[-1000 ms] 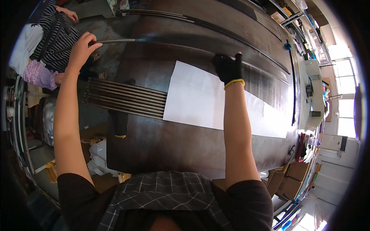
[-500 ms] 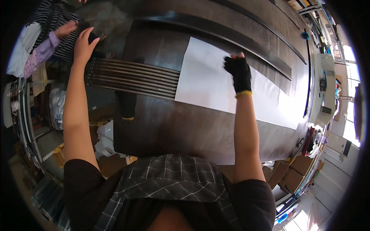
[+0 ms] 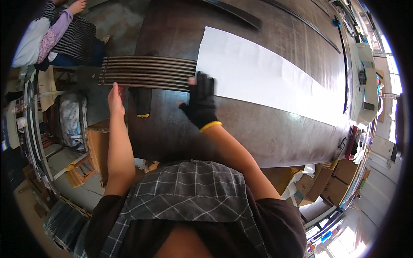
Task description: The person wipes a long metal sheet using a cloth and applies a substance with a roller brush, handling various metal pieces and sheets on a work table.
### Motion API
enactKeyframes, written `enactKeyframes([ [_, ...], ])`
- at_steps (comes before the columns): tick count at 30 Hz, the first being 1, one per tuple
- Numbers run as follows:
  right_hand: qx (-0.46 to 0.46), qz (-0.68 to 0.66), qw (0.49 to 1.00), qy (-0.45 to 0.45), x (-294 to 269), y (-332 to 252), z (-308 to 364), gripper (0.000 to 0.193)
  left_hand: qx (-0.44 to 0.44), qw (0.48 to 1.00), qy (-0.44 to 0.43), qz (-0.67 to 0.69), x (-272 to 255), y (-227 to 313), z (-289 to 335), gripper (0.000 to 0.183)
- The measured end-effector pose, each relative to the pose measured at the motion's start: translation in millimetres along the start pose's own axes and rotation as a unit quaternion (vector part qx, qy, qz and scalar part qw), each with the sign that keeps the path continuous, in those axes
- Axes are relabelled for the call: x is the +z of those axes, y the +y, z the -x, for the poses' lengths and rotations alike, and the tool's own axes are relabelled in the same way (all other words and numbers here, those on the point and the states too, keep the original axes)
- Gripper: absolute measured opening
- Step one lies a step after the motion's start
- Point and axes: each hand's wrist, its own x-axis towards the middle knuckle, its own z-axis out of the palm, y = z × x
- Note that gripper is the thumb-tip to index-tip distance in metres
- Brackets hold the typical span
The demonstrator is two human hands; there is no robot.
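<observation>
Several long, narrow brown strips lie side by side, overhanging the left edge of the dark table. My bare left hand is at their near side by the left end, fingers stretched out; whether it touches them I cannot tell. My right hand, in a black fingerless glove with a yellow cuff, is spread open at the strips' right end, slightly blurred. Beside its fingertips lies a long white sheet. A second black glove with a yellow cuff lies partly under the strips.
The dark table spreads out before me. A dark long bar and a thin rail lie on its far part. Another person's arm shows at the upper left. Cardboard boxes stand low at right.
My left hand came back from beyond the strips to their near side. My right hand moved left from over the white sheet and opened. The long dark bar shifted away toward the far left.
</observation>
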Motion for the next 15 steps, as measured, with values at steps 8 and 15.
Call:
enactKeyframes([
  [8, 0.061, -0.145, 0.983, 0.092, -79.8, -14.1, 34.9, 0.05, 0.06, 0.992, 0.08, 0.076, 11.2, 36.0, 10.2, 0.027],
  [15, 0.325, -0.735, 0.544, 0.242, -152.7, 81.7, 98.4, 0.063, 0.164, 0.968, -0.021, 0.188, -58.6, 95.9, 90.6, 0.037],
])
